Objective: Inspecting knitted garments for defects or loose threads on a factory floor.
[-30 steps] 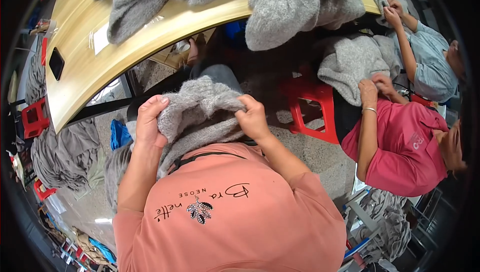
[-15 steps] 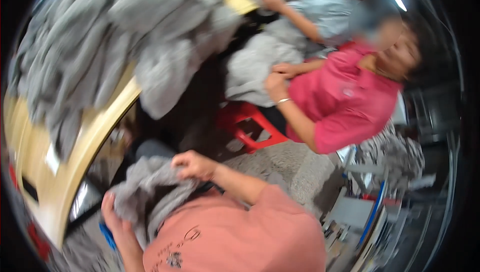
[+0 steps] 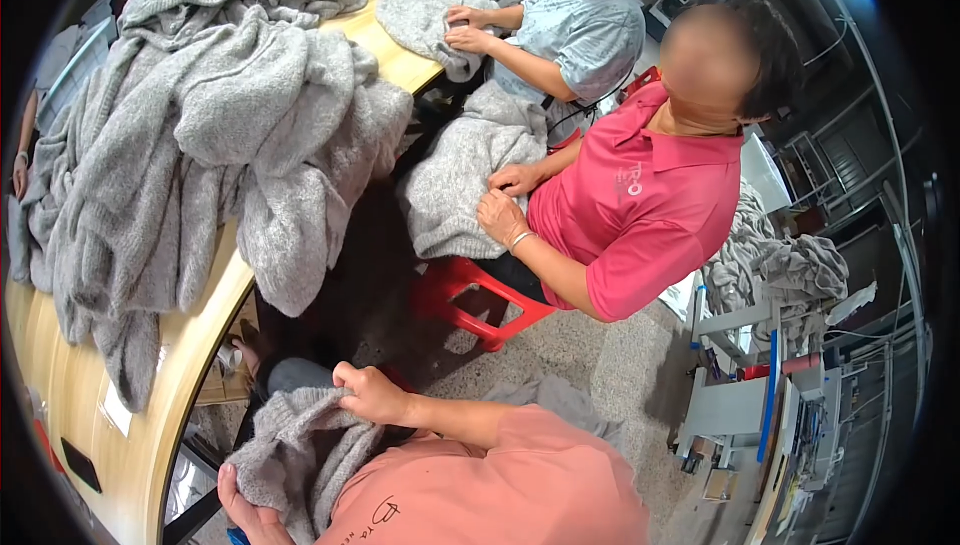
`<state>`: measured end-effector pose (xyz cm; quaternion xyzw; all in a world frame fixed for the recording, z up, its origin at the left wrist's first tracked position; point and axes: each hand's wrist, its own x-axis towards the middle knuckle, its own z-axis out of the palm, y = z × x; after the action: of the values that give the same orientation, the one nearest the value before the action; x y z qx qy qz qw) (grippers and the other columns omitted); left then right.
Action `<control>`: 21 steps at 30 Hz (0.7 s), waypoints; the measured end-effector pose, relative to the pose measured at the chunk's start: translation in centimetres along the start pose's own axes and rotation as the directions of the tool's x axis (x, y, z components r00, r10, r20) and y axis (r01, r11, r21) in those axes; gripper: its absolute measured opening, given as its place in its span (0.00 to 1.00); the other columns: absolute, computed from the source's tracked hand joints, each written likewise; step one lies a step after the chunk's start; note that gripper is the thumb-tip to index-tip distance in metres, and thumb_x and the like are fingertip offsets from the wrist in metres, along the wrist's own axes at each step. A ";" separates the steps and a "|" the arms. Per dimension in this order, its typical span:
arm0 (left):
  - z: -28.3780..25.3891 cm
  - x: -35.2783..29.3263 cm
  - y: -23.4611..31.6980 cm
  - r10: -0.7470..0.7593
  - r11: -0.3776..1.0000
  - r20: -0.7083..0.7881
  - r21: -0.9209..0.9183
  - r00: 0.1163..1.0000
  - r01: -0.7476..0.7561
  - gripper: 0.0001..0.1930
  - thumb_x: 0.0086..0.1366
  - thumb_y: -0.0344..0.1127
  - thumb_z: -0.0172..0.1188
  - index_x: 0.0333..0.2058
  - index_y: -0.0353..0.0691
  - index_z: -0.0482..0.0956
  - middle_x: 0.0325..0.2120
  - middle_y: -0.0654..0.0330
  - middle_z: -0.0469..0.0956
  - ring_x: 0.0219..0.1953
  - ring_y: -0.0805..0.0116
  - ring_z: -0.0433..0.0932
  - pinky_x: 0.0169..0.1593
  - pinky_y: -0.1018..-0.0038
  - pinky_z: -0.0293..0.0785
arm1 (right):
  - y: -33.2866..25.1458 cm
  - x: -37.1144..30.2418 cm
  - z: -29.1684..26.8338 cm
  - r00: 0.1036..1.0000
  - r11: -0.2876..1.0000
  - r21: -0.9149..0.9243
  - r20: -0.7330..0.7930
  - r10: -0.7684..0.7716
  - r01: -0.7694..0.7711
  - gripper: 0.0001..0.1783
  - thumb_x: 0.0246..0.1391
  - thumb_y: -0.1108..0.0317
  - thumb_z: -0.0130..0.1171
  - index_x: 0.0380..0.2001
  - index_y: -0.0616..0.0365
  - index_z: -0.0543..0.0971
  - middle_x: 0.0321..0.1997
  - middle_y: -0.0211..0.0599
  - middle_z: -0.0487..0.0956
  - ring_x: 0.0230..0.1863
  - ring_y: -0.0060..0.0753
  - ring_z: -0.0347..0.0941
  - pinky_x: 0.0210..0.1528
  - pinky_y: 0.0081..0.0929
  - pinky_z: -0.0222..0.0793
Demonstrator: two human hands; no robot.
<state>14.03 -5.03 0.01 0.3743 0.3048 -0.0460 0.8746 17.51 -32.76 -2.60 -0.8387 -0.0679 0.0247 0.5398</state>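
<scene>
A grey knitted garment (image 3: pixel 290 445) lies bunched in my lap against my salmon shirt. My right hand (image 3: pixel 375 397) grips its upper edge in a closed fist, lifting the fabric a little. At the garment's lower left side, my left hand (image 3: pixel 245 507) has its thumb and fingers closed on the knit, partly hidden by the fabric. The opening between both hands shows a dark, shaded fold. Just beyond, a large heap of similar grey knits (image 3: pixel 240 115) covers the table and hangs over its edge.
The pale wooden table (image 3: pixel 205 345) curves along my left, with a dark flat object (image 3: pixel 80 465) on it. A co-worker in a pink-red polo (image 3: pixel 640 215) sits on a red stool (image 3: pixel 490 310), knitwear on their lap. Another person in light blue (image 3: pixel 580 40) handles knitwear. Shelving (image 3: pixel 730 415) stands right.
The view has shifted and become sharper, so the surroundings sit differently in the picture. Both my hands still hold the grey garment, now lower in the frame.
</scene>
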 end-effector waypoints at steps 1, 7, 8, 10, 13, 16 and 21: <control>0.0 0.0 0.0 0.003 1.000 0.002 -0.004 1.000 -0.003 0.09 0.51 0.31 0.55 0.33 0.37 0.72 0.32 0.57 0.74 0.37 0.61 0.73 0.44 0.65 0.70 | -1.0 0.1 -0.5 1.000 0.995 0.096 -0.002 0.025 -0.024 0.11 0.38 0.75 0.56 0.26 0.61 0.66 0.19 0.43 0.70 0.20 0.39 0.68 0.24 0.33 0.63; 0.9 -0.4 0.1 0.043 0.998 -0.004 0.036 0.999 -0.043 0.10 0.55 0.33 0.50 0.34 0.35 0.72 0.34 0.54 0.74 0.38 0.59 0.74 0.45 0.65 0.70 | -3.5 -0.5 -0.3 0.864 0.865 0.341 0.219 -0.454 0.368 0.08 0.44 0.70 0.56 0.21 0.62 0.68 0.20 0.40 0.68 0.24 0.43 0.67 0.26 0.30 0.62; 1.0 -0.3 0.0 0.067 0.997 0.005 0.025 0.998 -0.067 0.08 0.54 0.31 0.51 0.32 0.36 0.72 0.32 0.56 0.75 0.36 0.62 0.74 0.43 0.66 0.70 | -3.4 -0.8 0.1 0.802 0.848 0.377 0.330 -0.498 0.372 0.09 0.45 0.70 0.55 0.22 0.62 0.68 0.21 0.41 0.68 0.25 0.48 0.67 0.27 0.32 0.63; 1.0 -0.2 -0.1 0.094 0.995 0.007 0.016 0.996 -0.094 0.06 0.52 0.30 0.53 0.30 0.37 0.72 0.29 0.58 0.75 0.33 0.64 0.74 0.40 0.68 0.71 | -4.0 -1.5 0.6 0.745 0.853 0.383 0.436 -0.504 0.353 0.08 0.44 0.70 0.54 0.23 0.62 0.67 0.25 0.45 0.68 0.28 0.50 0.66 0.29 0.35 0.62; 3.1 -0.8 -1.2 0.156 0.960 0.087 0.221 0.984 -0.172 0.04 0.51 0.24 0.47 0.26 0.34 0.71 0.24 0.58 0.74 0.25 0.70 0.73 0.33 0.75 0.71 | -4.4 -1.7 0.6 0.623 0.952 0.216 0.721 -0.305 0.217 0.11 0.42 0.67 0.53 0.24 0.65 0.67 0.33 0.49 0.65 0.36 0.52 0.64 0.36 0.38 0.60; 4.4 -1.3 -4.1 0.155 0.867 0.234 0.433 0.960 -0.246 0.01 0.48 0.22 0.51 0.21 0.34 0.72 0.18 0.63 0.73 0.20 0.78 0.69 0.27 0.82 0.67 | -4.2 -1.4 0.7 0.588 0.869 0.130 0.687 -0.426 0.477 0.10 0.40 0.66 0.53 0.25 0.62 0.70 0.31 0.47 0.64 0.35 0.49 0.64 0.36 0.36 0.61; 5.5 -1.5 -5.2 -0.008 0.867 0.249 0.485 0.969 -0.118 0.03 0.47 0.21 0.54 0.19 0.34 0.71 0.14 0.67 0.70 0.16 0.84 0.65 0.20 0.85 0.59 | -5.1 -0.9 0.9 0.665 0.777 0.088 0.464 -0.586 0.623 0.07 0.39 0.70 0.52 0.27 0.56 0.72 0.30 0.41 0.64 0.32 0.43 0.65 0.32 0.34 0.63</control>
<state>13.94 -12.77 0.55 0.5861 0.1627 -0.1429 0.7807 16.04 -30.00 1.62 -0.7570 -0.4707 0.0423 0.4512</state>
